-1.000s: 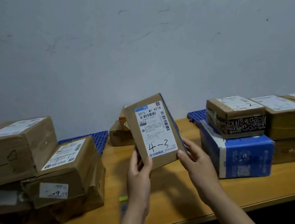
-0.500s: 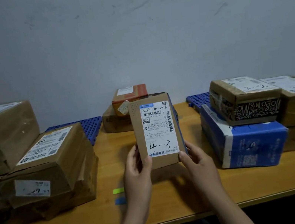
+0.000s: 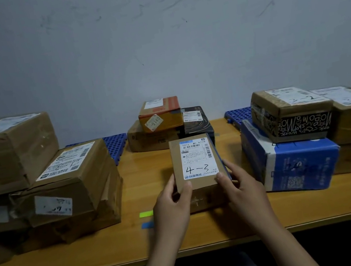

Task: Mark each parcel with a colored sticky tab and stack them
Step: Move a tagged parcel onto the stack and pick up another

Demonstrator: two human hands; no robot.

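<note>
So both hands are on the small parcel [image 3: 195, 164] in the middle of the table. The left hand [image 3: 172, 205] has its thumb curled over the near left corner of the top face, and the right hand [image 3: 242, 189] does the same on the near right corner, with its fingers wrapped round the right side. Both are gripping it and neither is loose. The parcel's a flat brown box with its long axis running near to far. Its shipping label [image 3: 197, 159] faces up, and "4-3" is handwritten at the near end, reading upright to the person. It's down low at the wooden table [image 3: 142, 243], but I honestly can't tell if it's resting on it or just above. Just left of the left hand, a green sticky tab [image 3: 146, 214] and a blue sticky tab [image 3: 147, 225] lie on the wood. There's a pile of brown boxes [image 3: 67, 185] on the left. On the right, a blue box [image 3: 296, 168] has a black patterned box [image 3: 292, 113] on top of it. A small stack [image 3: 160, 114] sits at the far edge, against a scuffed grey wall [image 3: 155, 43].
</note>
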